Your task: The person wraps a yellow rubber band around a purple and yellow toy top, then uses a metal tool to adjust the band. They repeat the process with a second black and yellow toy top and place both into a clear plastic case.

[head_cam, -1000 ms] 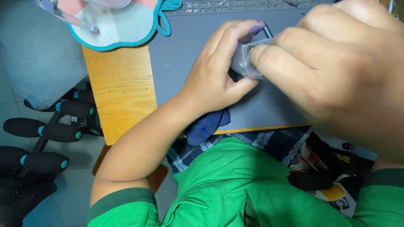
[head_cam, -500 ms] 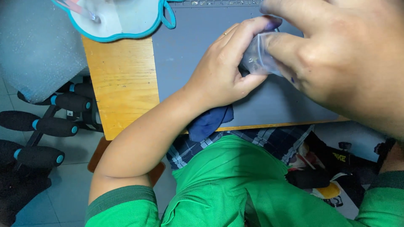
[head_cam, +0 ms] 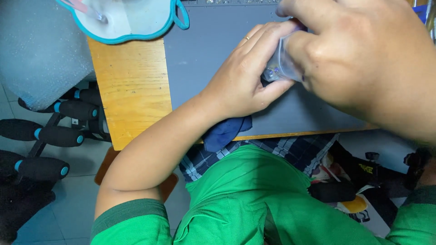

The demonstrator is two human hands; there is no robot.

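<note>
A small clear plastic piece (head_cam: 279,68) is held between both hands, above the grey mat (head_cam: 204,50) that covers most of the wooden table (head_cam: 131,90). The left hand (head_cam: 243,79) is closed around the piece from below and from the side, thumb under it, fingers curled up past it; a ring is seen on one finger. The right hand (head_cam: 359,63) is clamped on the piece from above and looms large, close to the camera, so much of the piece is hidden. Something small and dark or purplish is noted inside or behind the clear plastic; what it is cannot be told.

Progress, as judged: the piece is lifted off the mat and is being worked between the fingers, pressed or twisted, it seems. Whether two parts are being joined or pulled apart cannot be told, since the seam is covered. Nothing finished is seen set down on the mat, so the handling is judged to be mid-way, with release onto the mat left to do.

Surroundings noted: a white tray with a teal rim (head_cam: 131,22) at the far left edge of the table, part over the mat, with a thin clear tool lying in it. A blue cloth (head_cam: 227,131) hangs at the near table edge under the left wrist. Bubble wrap (head_cam: 41,54) lies left of the table. Black rods with blue-ringed foam grips (head_cam: 50,136) stand on the floor below.
</note>
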